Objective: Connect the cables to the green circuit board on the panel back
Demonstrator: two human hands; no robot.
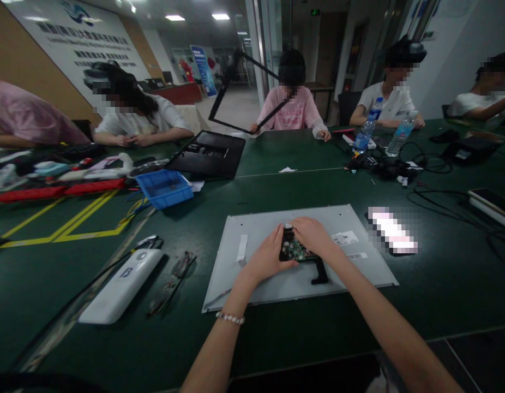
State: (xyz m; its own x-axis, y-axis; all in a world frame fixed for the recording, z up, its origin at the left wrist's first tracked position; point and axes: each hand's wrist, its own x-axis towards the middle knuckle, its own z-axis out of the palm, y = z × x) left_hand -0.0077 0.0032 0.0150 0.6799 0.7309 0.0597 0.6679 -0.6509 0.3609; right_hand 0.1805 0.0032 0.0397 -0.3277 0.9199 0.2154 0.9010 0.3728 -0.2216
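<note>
A flat grey-white display panel (269, 286) lies on the green table in front of me. On its middle sits a green circuit board (295, 248) in a black plastic bracket (319, 272), whose arm bends toward me. My left hand (266, 256) grips the board's left side, thumb along the near edge and fingers at the far corner. From the right, my right hand (312, 234) curls its fingers over the far edge of the board. Both sets of fingertips come close together there and are partly hidden.
Left of the panel lie glasses (173, 284) and a white power bank (121, 286) with a cable. A phone (394, 232) rests at right. Farther back are a blue bin (164, 188), a black monitor shell (211, 153) and bottles (369, 125). Across the table, a person holds a black frame (223, 90).
</note>
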